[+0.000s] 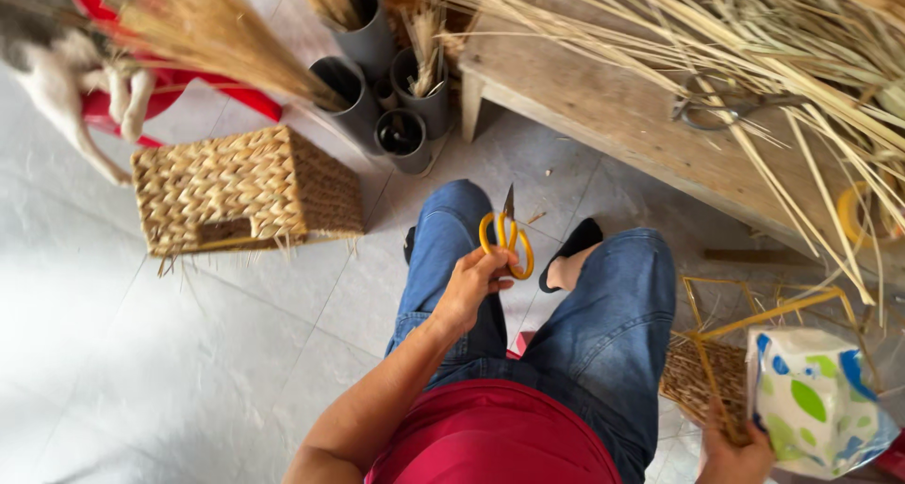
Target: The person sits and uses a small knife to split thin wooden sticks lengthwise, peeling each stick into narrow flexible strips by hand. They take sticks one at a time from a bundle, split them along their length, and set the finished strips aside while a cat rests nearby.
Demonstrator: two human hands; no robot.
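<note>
My left hand (468, 286) is closed on yellow-handled scissors (507, 239), blades pointing up and away, held above my lap between my jeans-clad knees. My right hand (733, 458) at the lower right edge grips a wire basket frame (768, 312) with a partly woven straw base (693, 376). A white package with green and blue spots (813, 399) sits right beside that hand; whether the hand also touches it is hidden.
A finished woven straw basket (240, 192) lies on the tiled floor at left. Grey tubes (377, 88) holding straw stand behind it. A wooden bench (641, 116) at upper right carries long straw stalks and metal shears (726, 109). A cat (57, 60) stands by a red stool.
</note>
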